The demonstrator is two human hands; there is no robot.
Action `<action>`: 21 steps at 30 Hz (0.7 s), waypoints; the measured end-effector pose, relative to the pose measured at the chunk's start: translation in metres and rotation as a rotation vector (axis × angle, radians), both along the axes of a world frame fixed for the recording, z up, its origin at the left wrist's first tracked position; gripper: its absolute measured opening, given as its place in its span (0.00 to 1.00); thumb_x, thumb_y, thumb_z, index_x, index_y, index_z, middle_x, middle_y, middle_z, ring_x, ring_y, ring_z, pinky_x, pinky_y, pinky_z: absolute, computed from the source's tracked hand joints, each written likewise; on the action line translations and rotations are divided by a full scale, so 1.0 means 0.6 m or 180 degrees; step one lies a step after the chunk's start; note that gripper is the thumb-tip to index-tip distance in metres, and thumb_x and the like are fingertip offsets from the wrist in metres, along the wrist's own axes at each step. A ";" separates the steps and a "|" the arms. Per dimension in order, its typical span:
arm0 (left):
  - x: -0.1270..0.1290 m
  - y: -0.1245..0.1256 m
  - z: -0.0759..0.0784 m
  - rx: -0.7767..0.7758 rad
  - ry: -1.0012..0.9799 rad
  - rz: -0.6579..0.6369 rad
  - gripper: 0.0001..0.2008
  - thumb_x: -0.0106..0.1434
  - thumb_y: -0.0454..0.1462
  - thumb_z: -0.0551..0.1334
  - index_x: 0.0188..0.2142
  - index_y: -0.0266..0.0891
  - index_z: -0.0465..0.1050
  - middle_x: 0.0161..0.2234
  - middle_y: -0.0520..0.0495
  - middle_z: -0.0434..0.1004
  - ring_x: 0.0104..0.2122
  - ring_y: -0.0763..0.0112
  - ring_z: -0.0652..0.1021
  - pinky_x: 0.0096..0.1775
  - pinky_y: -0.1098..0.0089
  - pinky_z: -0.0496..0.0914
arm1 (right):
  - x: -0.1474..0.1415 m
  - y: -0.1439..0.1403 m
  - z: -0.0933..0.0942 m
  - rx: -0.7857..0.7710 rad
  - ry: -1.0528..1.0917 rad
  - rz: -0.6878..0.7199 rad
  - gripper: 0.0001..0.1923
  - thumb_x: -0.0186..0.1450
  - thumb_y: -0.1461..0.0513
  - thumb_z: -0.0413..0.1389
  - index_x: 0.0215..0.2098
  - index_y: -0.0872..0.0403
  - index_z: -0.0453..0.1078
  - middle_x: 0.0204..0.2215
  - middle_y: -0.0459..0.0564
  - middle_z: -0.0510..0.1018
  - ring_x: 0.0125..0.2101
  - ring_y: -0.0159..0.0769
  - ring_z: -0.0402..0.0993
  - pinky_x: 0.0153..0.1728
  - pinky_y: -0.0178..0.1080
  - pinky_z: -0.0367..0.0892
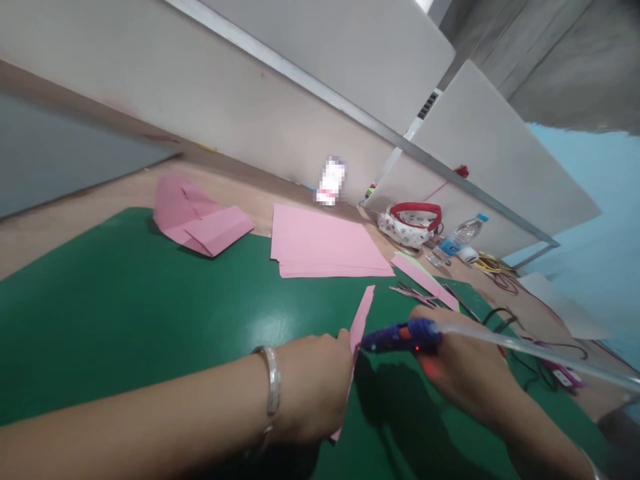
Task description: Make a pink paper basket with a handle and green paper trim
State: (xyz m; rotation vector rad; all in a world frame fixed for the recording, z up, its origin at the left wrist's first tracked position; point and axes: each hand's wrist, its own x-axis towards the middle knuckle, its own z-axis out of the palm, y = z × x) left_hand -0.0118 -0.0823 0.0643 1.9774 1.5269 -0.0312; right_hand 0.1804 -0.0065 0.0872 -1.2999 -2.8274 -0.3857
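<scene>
in the head view, a green mat (125,307) is covering most of the lower frame, lying on a wooden desk (65,213) that is running toward pale partition panels (240,100) across the top. the left hand (313,383), at lower centre, is pinching a pink strip (361,319) upright, fingers closed on it. the right hand (460,370), lower right, is gripping a blue glue gun (400,337), its nozzle pointing at the strip, a clear glue stick (525,350) trailing toward the right edge. a pink stack (320,243) is lying at centre, folded pink paper (200,220) at upper left of the mat. a bottle (457,240) and a bag (410,227) are sitting at right, near cables (495,270).
</scene>
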 end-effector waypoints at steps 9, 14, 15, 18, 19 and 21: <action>-0.001 -0.002 0.006 -0.0073 -0.0066 -0.0037 0.28 0.54 0.29 0.63 0.55 0.32 0.63 0.36 0.36 0.79 0.29 0.57 0.78 0.23 0.69 0.63 | -0.008 0.039 0.006 -0.0151 0.0032 -0.0162 0.11 0.54 0.69 0.51 0.33 0.53 0.71 0.27 0.50 0.76 0.29 0.41 0.70 0.28 0.36 0.52; 0.000 0.000 0.005 -0.0157 -0.0232 0.0075 0.25 0.54 0.29 0.62 0.52 0.33 0.65 0.31 0.41 0.79 0.24 0.61 0.78 0.20 0.71 0.62 | -0.009 -0.009 0.004 -0.0835 0.0346 0.0113 0.08 0.49 0.71 0.51 0.24 0.53 0.64 0.24 0.46 0.72 0.27 0.36 0.66 0.27 0.34 0.52; -0.001 0.000 0.003 -0.0163 -0.0260 0.0103 0.24 0.53 0.29 0.62 0.51 0.35 0.66 0.30 0.43 0.79 0.23 0.62 0.77 0.20 0.71 0.62 | -0.009 -0.019 0.003 -0.0919 0.0362 0.0151 0.09 0.48 0.72 0.51 0.24 0.53 0.63 0.23 0.45 0.71 0.26 0.35 0.65 0.27 0.34 0.52; -0.001 0.001 -0.010 -0.0153 -0.0334 0.0174 0.25 0.48 0.28 0.64 0.48 0.37 0.67 0.27 0.45 0.78 0.20 0.63 0.76 0.19 0.71 0.60 | -0.010 -0.036 0.000 -0.0984 0.0335 0.0140 0.10 0.45 0.72 0.51 0.23 0.53 0.63 0.23 0.44 0.70 0.26 0.34 0.64 0.26 0.33 0.51; -0.001 0.002 -0.016 -0.0117 -0.0385 0.0207 0.25 0.47 0.28 0.64 0.47 0.37 0.68 0.26 0.45 0.78 0.19 0.63 0.75 0.18 0.71 0.60 | -0.010 -0.037 0.000 -0.1013 0.0331 0.0115 0.10 0.45 0.73 0.50 0.23 0.53 0.63 0.23 0.44 0.70 0.25 0.34 0.63 0.26 0.33 0.50; 0.001 0.004 -0.030 0.0037 -0.0607 0.0305 0.25 0.45 0.27 0.63 0.46 0.36 0.69 0.24 0.46 0.77 0.17 0.64 0.74 0.18 0.71 0.60 | -0.013 -0.031 0.001 -0.1069 0.0343 0.0074 0.11 0.45 0.74 0.50 0.23 0.53 0.63 0.22 0.44 0.69 0.25 0.33 0.63 0.26 0.33 0.51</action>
